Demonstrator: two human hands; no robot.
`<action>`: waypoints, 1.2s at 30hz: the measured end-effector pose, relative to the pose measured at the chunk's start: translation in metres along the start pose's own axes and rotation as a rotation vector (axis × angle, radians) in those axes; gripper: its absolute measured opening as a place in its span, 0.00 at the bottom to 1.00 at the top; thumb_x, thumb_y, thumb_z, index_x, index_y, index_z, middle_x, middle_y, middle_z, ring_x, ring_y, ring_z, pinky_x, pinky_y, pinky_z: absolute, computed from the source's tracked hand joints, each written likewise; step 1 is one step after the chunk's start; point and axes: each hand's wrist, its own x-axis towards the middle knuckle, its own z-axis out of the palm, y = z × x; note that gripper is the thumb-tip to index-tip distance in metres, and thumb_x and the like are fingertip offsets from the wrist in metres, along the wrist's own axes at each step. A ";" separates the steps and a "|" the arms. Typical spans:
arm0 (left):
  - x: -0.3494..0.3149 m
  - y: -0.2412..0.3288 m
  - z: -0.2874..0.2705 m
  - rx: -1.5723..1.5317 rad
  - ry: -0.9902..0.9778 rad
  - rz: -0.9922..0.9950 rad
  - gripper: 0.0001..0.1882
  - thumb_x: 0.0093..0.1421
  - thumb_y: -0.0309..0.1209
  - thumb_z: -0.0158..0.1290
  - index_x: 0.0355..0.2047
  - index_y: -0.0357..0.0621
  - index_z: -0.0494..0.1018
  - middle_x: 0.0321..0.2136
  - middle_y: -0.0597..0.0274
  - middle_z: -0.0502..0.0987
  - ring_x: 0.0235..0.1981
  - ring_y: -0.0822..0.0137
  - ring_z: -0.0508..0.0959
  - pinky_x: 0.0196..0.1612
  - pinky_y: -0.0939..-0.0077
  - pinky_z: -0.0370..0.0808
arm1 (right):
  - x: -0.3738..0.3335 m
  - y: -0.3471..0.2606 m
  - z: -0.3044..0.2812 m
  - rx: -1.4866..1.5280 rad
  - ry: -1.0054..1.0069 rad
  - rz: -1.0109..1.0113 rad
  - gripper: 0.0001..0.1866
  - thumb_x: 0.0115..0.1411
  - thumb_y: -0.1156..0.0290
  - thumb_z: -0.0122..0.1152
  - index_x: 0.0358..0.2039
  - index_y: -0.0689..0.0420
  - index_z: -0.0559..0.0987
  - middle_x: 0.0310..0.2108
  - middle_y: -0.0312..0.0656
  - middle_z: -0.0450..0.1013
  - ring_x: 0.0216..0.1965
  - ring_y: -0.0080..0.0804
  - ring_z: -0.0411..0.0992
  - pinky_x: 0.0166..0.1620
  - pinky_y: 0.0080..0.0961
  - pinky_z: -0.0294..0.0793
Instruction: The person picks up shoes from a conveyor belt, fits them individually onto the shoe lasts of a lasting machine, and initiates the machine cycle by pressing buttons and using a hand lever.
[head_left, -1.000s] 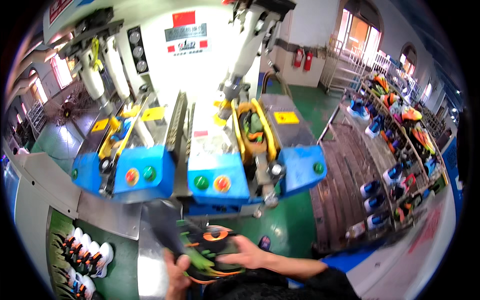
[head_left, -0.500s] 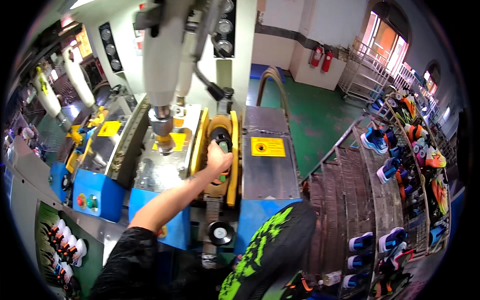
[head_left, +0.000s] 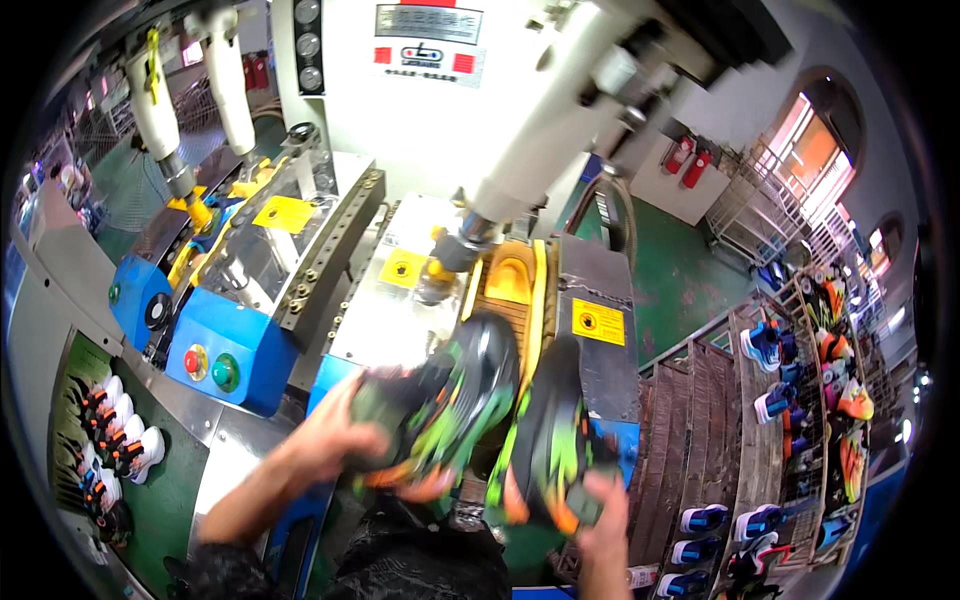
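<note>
My left hand (head_left: 325,435) grips a black sneaker (head_left: 455,395) with green and orange patches by its heel end, fingers wrapped round it; it is blurred by motion. A second sneaker (head_left: 552,425) of like colours is in my right hand (head_left: 606,515), also held near the heel. Both shoes point away from me, side by side, over the front of a pressing machine. Just beyond their toes lies the machine's slot, with a tan sole-shaped pad (head_left: 512,280) between yellow side pads. A white press arm (head_left: 530,130) with a metal tip (head_left: 455,255) leans over the slot's left side.
Left of the slot is a blue control box (head_left: 225,350) with red and green buttons. White-soled shoes (head_left: 120,430) fill a low shelf at far left. On the right, a wooden slatted rack (head_left: 690,440) carries several blue shoes (head_left: 765,345). Fire extinguishers (head_left: 688,163) hang beyond.
My left hand has come out of the machine's slot towards me and now holds a sneaker. My right hand has come into view with the other sneaker. The view has swung left.
</note>
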 end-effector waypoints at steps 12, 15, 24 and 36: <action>-0.295 -0.154 -0.040 0.140 1.156 -0.027 0.16 0.58 0.29 0.50 0.48 0.42 0.69 0.39 0.60 0.74 0.37 0.62 0.76 0.41 0.67 0.77 | 0.321 0.013 0.081 -1.103 0.018 -0.122 0.21 0.46 0.77 0.61 0.43 0.70 0.74 0.36 0.51 0.76 0.37 0.40 0.75 0.42 0.34 0.75; -0.297 -0.152 -0.041 -0.084 1.234 -0.191 0.14 0.57 0.27 0.50 0.45 0.44 0.69 0.38 0.61 0.73 0.39 0.63 0.75 0.44 0.68 0.76 | 0.308 0.006 0.110 -1.643 0.076 -0.285 0.28 0.48 0.73 0.61 0.51 0.69 0.68 0.36 0.56 0.75 0.37 0.52 0.76 0.47 0.40 0.76; -0.260 -0.142 -0.091 -0.403 1.049 -0.373 0.12 0.55 0.24 0.50 0.41 0.45 0.69 0.37 0.61 0.72 0.41 0.63 0.74 0.48 0.68 0.75 | 0.282 0.071 0.115 -1.635 0.089 -0.555 0.33 0.52 0.77 0.54 0.60 0.61 0.59 0.50 0.57 0.64 0.49 0.58 0.69 0.50 0.49 0.72; -0.264 -0.172 -0.151 -0.468 0.922 -0.328 0.34 0.48 0.21 0.51 0.60 0.37 0.62 0.49 0.48 0.73 0.51 0.48 0.73 0.53 0.54 0.74 | 0.061 0.218 0.242 -1.440 -0.570 -1.022 0.33 0.55 0.63 0.59 0.57 0.69 0.66 0.58 0.65 0.61 0.64 0.59 0.56 0.60 0.60 0.55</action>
